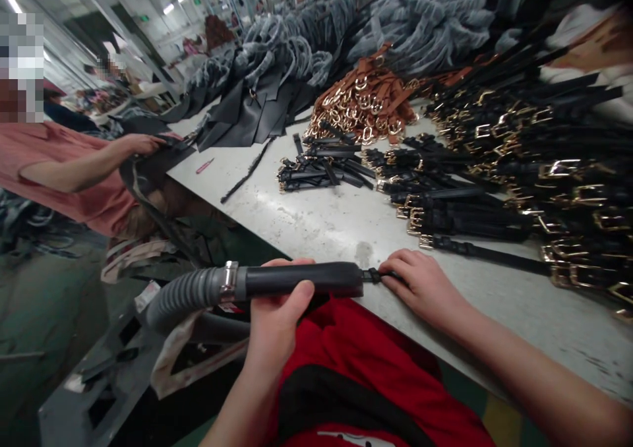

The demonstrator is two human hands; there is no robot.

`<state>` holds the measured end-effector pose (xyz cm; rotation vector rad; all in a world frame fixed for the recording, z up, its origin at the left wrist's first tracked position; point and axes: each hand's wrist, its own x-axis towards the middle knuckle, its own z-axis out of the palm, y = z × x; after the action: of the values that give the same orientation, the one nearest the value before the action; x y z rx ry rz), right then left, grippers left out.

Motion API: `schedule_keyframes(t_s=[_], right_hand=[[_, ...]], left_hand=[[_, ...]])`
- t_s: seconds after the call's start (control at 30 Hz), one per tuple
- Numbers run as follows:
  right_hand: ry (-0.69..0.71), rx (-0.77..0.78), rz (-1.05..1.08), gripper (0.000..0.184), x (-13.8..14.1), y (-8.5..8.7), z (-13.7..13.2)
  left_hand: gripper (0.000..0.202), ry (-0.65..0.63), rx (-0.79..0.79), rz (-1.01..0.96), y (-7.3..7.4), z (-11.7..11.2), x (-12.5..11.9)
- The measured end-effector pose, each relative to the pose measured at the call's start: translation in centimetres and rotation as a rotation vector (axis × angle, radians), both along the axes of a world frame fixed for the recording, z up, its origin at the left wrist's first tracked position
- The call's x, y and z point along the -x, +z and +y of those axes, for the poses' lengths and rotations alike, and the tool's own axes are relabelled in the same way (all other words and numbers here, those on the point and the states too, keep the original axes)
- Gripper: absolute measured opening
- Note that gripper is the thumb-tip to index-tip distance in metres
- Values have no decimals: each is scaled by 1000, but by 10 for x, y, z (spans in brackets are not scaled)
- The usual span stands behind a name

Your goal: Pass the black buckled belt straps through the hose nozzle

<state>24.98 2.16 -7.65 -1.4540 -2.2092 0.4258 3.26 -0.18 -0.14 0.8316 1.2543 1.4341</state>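
Note:
My left hand [279, 315] is wrapped round a black tube nozzle [301, 279], thumb on its near side. A metal clamp [229, 281] joins the nozzle to a grey ribbed hose [190, 295] that bends down to the left. Pinched in the fingers of my right hand [420, 282] is a thin black strap [370, 275], one end of it right at the nozzle's mouth. Whether that end goes inside the mouth I cannot tell. Beyond my right hand lies a black buckled strap [484, 252] on the pale table [316, 223].
Black straps with gold buckles [558, 170] are heaped at the right. Brown buckled straps [368, 101] form a pile farther back, beside dark sheets [252, 114] and wrapped grey coils [425, 28]. A person in a pink shirt [79, 177] works at the table's left end.

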Motion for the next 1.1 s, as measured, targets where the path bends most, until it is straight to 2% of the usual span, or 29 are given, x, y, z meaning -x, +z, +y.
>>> schedule_keyframes(t_s=[0.07,0.23,0.4,0.57,0.8,0.97,1.03,1.1], right_hand=[[8,11,9,15,-1,0,1],[-14,21,17,13,-1,0,2],[0,7,13,12,-1,-1,3],[-11,13,0,12,-2,-1,3],[2,2,12,11,-2,-1,3],[13,-11,-2,12,-4,-6,3],[14,3,-18,13,-5,-5,2],[13,15,-28,13,-5,-1,0]], left_hand=[[40,23,-16,13,2,0,-3],[33,-63,-16,109,3,7,-10],[36,17,-3,31,3,14,0],[34,-70,-9,40,-2,19,-8],[37,79,2,-72,5,19,7],[36,32,42,-142,-7,23,-1],[35,53,70,-167,-8,23,8],[34,129,38,-178,-4,18,24]])
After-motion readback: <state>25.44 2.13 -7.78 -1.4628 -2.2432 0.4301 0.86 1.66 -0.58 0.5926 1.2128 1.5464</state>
